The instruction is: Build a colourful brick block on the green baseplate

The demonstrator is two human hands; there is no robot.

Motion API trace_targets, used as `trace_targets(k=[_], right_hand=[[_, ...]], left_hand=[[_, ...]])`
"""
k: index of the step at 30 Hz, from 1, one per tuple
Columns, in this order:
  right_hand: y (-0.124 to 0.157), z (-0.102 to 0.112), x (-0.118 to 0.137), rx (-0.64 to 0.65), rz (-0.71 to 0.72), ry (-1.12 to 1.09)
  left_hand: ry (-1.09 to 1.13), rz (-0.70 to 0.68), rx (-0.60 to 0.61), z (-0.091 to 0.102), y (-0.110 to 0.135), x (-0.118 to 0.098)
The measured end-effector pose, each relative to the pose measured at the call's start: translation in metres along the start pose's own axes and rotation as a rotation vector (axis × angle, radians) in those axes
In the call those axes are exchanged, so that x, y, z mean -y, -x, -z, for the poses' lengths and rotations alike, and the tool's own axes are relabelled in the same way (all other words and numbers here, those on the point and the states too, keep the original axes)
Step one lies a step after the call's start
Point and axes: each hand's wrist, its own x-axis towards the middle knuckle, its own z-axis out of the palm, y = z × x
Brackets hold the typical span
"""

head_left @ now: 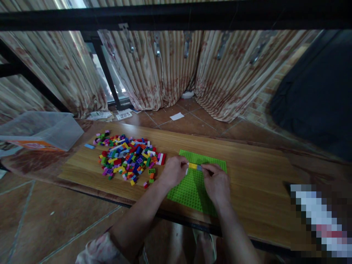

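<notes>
pinching brick row (194, 166) at both ends with left hand (176, 170) and right hand (217, 183) | over green board (189, 194) | near messy pile of bricks (129, 156)

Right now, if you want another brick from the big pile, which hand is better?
Probably the left hand: it's nearer the brick pile, while the right hand is farther off. Both are at the little brick row, so the left may need to let go.
</notes>
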Motion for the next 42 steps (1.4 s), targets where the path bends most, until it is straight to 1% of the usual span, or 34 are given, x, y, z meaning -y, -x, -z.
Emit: trace_targets(k=[5,10,13,25,29,32,34,37,40,42], right_hand=[[0.000,-0.001,0.000,-0.006,-0.016,0.000],[0.000,0.000,0.000,-0.014,-0.015,-0.004],[0.000,0.000,0.001,-0.011,-0.020,-0.014],[-0.001,0.000,-0.001,0.016,-0.017,0.005],[-0.001,0.000,-0.003,0.030,-0.011,0.012],[-0.001,0.001,-0.005,0.041,-0.023,0.019],[-0.003,0.004,-0.006,0.025,-0.064,-0.002],[-0.005,0.011,-0.008,-0.044,-0.134,-0.031],[-0.007,0.015,-0.009,-0.102,-0.152,-0.039],[-0.008,0.016,-0.009,-0.115,-0.152,-0.051]], left_hand=[[0.007,-0.049,0.053,0.005,0.004,0.000],[0.091,-0.006,0.097,0.007,0.001,0.007],[0.089,-0.010,0.109,0.008,0.000,0.011],[0.070,-0.008,0.105,0.005,0.002,0.015],[0.031,-0.016,0.071,0.002,0.006,0.016],[0.048,-0.042,0.055,0.001,0.009,0.018],[0.083,-0.049,0.042,0.003,0.010,0.020],[0.103,-0.027,0.008,0.010,0.012,0.022],[0.087,-0.033,-0.015,0.017,0.015,0.022],[0.072,-0.048,-0.024,0.020,0.018,0.020]])
